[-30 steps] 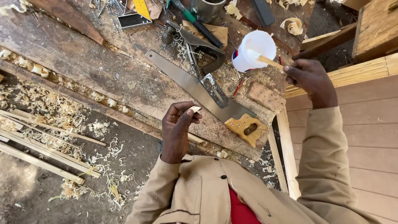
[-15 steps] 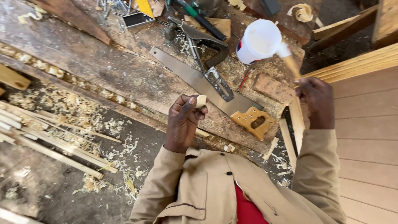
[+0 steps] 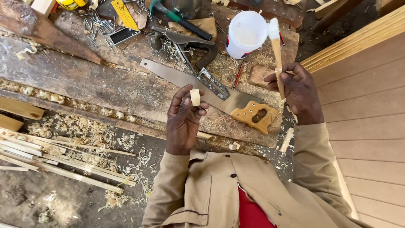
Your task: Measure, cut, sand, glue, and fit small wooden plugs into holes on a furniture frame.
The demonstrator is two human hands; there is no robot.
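My left hand point(image 3: 183, 122) pinches a small pale wooden peg point(image 3: 195, 97) between thumb and fingertips, raised over the workbench. My right hand point(image 3: 297, 90) grips a thin wooden stick point(image 3: 277, 55) whose upper tip is coated in white glue. The stick's tip stands next to a white plastic tub point(image 3: 246, 33) on the bench. Between my two hands lies a hand saw point(image 3: 202, 86) with a light wooden handle point(image 3: 254, 116).
A worn wooden workbench point(image 3: 84, 80) carries loose nails point(image 3: 97, 23), a yellow square point(image 3: 123, 14), a green-handled tool point(image 3: 181, 21), a dark plane point(image 3: 185, 42) and shavings. Thin wood strips point(image 3: 55, 164) lie on the floor at left. Pale boards point(image 3: 367, 109) fill the right side.
My right hand has lifted the stick out of the white tub and brought it back toward me. My left hand has risen a little with the peg.
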